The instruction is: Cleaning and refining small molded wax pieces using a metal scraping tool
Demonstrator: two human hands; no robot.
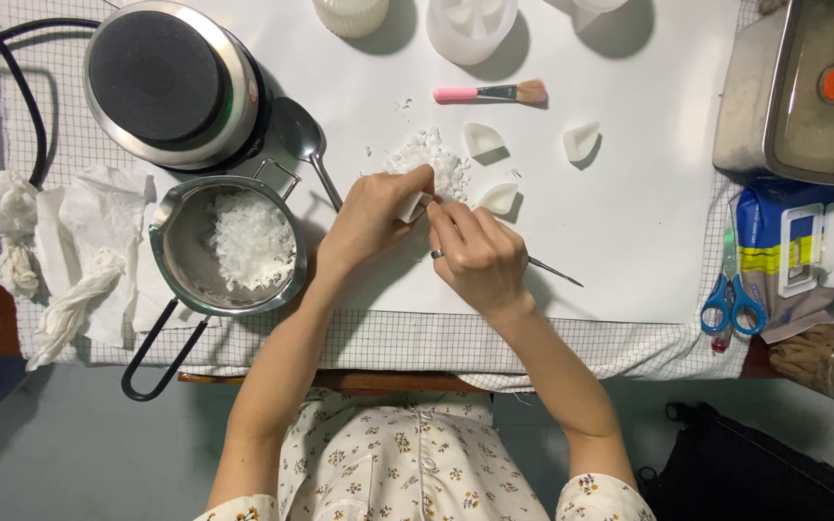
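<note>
Both forearms rise from six o'clock and converge near centre. The left hand (pixel 371 214) curls, thumb and fingers pinched in a closed grip. The right hand (pixel 476 255), at four o'clock from it, is fisted, ring showing, fingertips touching the left's.

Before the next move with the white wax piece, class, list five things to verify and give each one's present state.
1. Left hand grips the white wax piece: ok.
2. Right hand holds the thin metal tool: ok; its working tip is hidden.
3. Pile of white shavings lies on the white sheet, beside the hands: ok.
4. Small metal pot of flakes stands upright beside the left hand: ok.
5. Hot plate on or off: cannot tell.
</note>
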